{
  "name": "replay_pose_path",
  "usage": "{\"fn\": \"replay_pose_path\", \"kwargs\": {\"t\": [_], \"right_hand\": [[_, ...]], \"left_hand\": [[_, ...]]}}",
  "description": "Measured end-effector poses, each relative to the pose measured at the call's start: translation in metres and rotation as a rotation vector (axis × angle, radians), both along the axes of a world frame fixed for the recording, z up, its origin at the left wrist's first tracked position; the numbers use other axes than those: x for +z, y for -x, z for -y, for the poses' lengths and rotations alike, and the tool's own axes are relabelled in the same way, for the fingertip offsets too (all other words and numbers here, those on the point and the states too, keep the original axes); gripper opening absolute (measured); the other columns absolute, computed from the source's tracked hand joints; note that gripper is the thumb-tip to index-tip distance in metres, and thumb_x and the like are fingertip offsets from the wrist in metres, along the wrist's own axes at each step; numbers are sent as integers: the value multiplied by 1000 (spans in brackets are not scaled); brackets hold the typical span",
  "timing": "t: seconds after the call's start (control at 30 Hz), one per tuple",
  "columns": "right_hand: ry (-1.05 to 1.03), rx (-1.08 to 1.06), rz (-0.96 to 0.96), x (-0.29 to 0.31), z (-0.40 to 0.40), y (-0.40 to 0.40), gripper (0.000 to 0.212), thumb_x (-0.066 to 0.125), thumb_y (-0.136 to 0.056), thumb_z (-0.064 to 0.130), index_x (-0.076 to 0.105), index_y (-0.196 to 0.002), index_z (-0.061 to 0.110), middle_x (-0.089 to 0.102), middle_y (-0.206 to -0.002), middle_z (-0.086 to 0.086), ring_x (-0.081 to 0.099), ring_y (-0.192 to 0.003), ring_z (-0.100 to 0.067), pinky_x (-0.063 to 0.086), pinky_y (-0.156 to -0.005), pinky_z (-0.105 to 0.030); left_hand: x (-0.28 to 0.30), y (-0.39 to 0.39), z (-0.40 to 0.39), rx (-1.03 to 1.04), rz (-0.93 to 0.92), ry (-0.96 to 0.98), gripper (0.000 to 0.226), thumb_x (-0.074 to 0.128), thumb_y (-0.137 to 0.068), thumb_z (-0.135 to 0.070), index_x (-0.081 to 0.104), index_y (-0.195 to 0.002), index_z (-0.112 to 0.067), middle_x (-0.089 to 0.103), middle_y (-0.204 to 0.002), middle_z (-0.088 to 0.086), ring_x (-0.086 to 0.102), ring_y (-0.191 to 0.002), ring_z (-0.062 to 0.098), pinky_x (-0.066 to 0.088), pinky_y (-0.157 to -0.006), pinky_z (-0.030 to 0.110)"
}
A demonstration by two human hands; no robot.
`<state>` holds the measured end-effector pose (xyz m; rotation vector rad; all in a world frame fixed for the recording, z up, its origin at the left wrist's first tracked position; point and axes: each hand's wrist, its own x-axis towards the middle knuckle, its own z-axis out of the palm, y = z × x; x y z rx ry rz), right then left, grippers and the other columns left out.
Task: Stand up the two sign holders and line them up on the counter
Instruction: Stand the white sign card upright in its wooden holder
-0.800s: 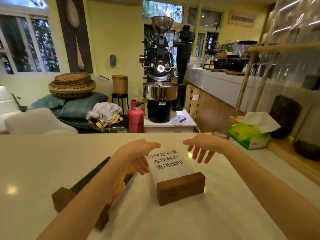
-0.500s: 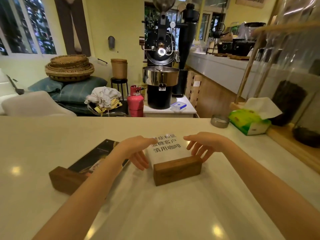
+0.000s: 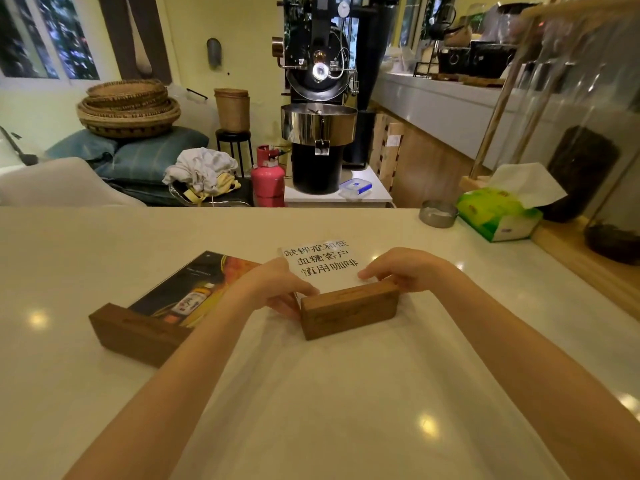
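Observation:
Two sign holders lie flat on the pale counter. The nearer one, the white sign holder, has a wooden base block and a clear panel with black Chinese text pointing away from me. My left hand grips its left end and my right hand grips the right end where panel meets block. The dark sign holder, with a bottle picture and a darker wooden base, lies flat to the left, partly under my left forearm.
A green tissue box and a small metal ashtray sit at the counter's far right. A wooden ledge with glass jars runs along the right side. Beyond the counter stand a coffee roaster and a pink gas cylinder.
Both hands came down from hovering over the white sign holder and closed on its two ends. The view tilted down and nearer to the counter.

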<state>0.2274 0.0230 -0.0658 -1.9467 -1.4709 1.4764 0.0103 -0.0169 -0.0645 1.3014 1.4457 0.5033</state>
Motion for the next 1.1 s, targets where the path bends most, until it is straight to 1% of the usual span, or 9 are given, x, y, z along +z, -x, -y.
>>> {"fn": "replay_pose_path", "kwargs": {"t": [0.13,0.17,0.2,0.23,0.33,0.43,0.53,0.8,1.1], "right_hand": [[-4,13,-48,-2,0,1,34,81,-61,18,67,-89,6,63,-94,-15,47,-81,-18,37,-74,-28],[-19,7,-51,-2,1,2,41,80,-62,17,65,-97,2,50,-126,-20,45,-80,-18,36,-72,-27],[-33,5,-49,0,3,2,49,79,-64,17,61,-105,-3,40,-89,0,44,-78,-17,36,-69,-26],[-51,10,-40,0,4,2,55,78,-66,16,57,-111,-6,58,-94,-14,44,-77,-16,36,-66,-25],[-107,19,-14,5,11,4,47,72,-73,17,56,-113,-2,60,-88,-1,50,-76,-12,42,-64,-20],[-183,6,-64,12,21,5,29,68,-77,17,55,-103,13,55,-81,7,52,-73,-12,45,-56,-18],[-288,-41,-166,11,26,3,31,69,-76,15,53,-102,13,59,-83,6,56,-71,-11,47,-46,-16],[-634,-109,-324,1,44,0,24,69,-76,17,52,-93,21,68,-86,4,67,-76,-11,54,-51,-19],[-808,-93,-366,-7,68,0,26,68,-76,8,53,-97,12,69,-89,4,69,-75,-6,57,-58,-20]], "left_hand": [[-1,-1,2,17,27,-35,27,68,-72,0,52,-70,-21,63,-75,1,64,-91,36,54,-78,41],[-1,-1,2,23,23,-37,27,69,-72,0,51,-69,-20,62,-74,1,63,-89,34,54,-76,40],[-1,-1,3,23,19,-42,28,68,-73,0,50,-68,-21,62,-73,1,63,-86,33,55,-72,37],[0,-2,3,21,18,-43,29,68,-73,1,49,-67,-21,61,-72,0,62,-82,31,56,-67,34],[5,-2,4,5,19,-65,27,68,-72,3,51,-79,-18,61,-79,2,63,-76,27,57,-52,29],[10,-2,1,2,-2,-122,54,71,-68,2,44,-113,-13,59,-96,5,63,-84,28,59,-48,29],[14,-2,0,14,-14,-230,77,72,-67,1,30,-129,-18,54,-87,1,60,-81,24,55,-41,25],[19,-8,3,-36,-151,-610,98,69,-72,-5,5,-140,-32,47,-89,-4,62,-79,23,58,-60,38],[-3,-6,20,-28,-178,-863,96,65,-77,-10,-4,-140,-29,47,-87,-10,57,-76,9,42,-62,10]]}}
